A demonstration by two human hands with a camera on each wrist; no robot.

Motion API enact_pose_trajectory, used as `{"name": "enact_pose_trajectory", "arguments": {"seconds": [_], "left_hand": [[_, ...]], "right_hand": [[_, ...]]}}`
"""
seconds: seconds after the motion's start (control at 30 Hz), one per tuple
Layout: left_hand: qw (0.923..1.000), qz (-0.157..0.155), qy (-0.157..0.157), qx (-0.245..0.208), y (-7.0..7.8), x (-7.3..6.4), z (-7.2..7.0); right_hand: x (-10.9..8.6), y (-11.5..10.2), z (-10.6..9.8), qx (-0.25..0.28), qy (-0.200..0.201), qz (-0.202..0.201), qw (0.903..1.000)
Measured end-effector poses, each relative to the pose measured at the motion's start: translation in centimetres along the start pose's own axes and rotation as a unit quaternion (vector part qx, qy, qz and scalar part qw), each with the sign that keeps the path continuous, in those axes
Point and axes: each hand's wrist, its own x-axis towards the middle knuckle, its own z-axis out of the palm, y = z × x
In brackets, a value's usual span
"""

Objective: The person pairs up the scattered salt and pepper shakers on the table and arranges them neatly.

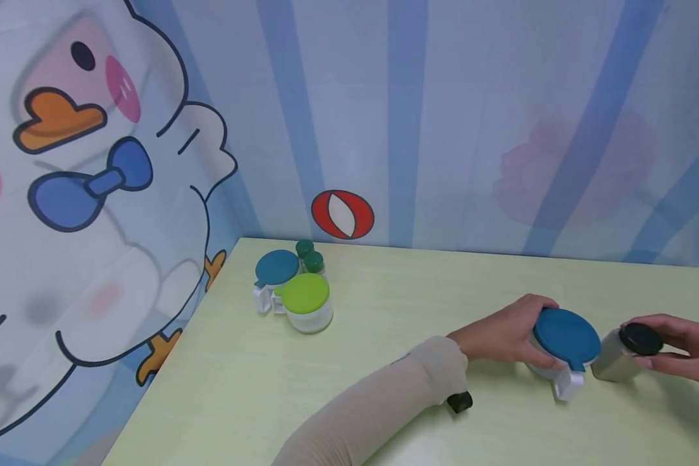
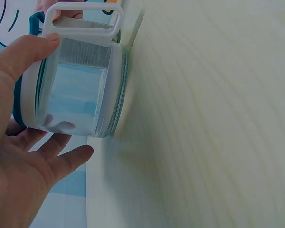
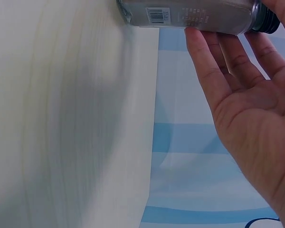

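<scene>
Near the right end of the table, my left hand (image 1: pixel 512 330) grips a clear seasoning jar (image 1: pixel 566 338) with a blue lid and a white handle. Its thumb lies by the handle in the left wrist view, and the other fingers reach round the far side. Just to the right, my right hand (image 1: pixel 688 349) holds a spice bottle (image 1: pixel 611 364) with a black cap, thumb and fingers around its upper part. A printed barcode label (image 3: pixel 158 16) shows on the bottle. Both containers stand close together, the bottle tilted slightly.
At the table's back left stand another blue-lidded jar (image 1: pixel 277 266), a green-lidded jar (image 1: pixel 306 294) and two small green-capped bottles (image 1: pixel 314 261). A black object (image 1: pixel 459 402) shows beneath the left sleeve. A printed cloth backdrop (image 1: pixel 460 129) rises behind the table (image 1: pixel 396 304).
</scene>
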Motion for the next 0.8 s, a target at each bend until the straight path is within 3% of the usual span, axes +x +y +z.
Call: {"name": "enact_pose_trajectory", "arguments": {"seconds": [0.33, 0.57, 0.8], "left_hand": [[1.0000, -0.001, 0.007, 0.002, -0.19, 0.24, 0.06], [0.9999, 0.004, 0.014, -0.007, -0.22, 0.33, 0.05], [0.9998, 0.004, 0.012, -0.014, -0.21, 0.45, 0.09]], "right_hand": [[0.15, 0.28, -0.21, 0.010, 0.004, -0.013, 0.9999], [0.56, -0.38, -0.42, -0.011, -0.025, 0.030, 0.9992], [0.32, -0.42, -0.44, 0.009, -0.034, 0.039, 0.9986]]}}
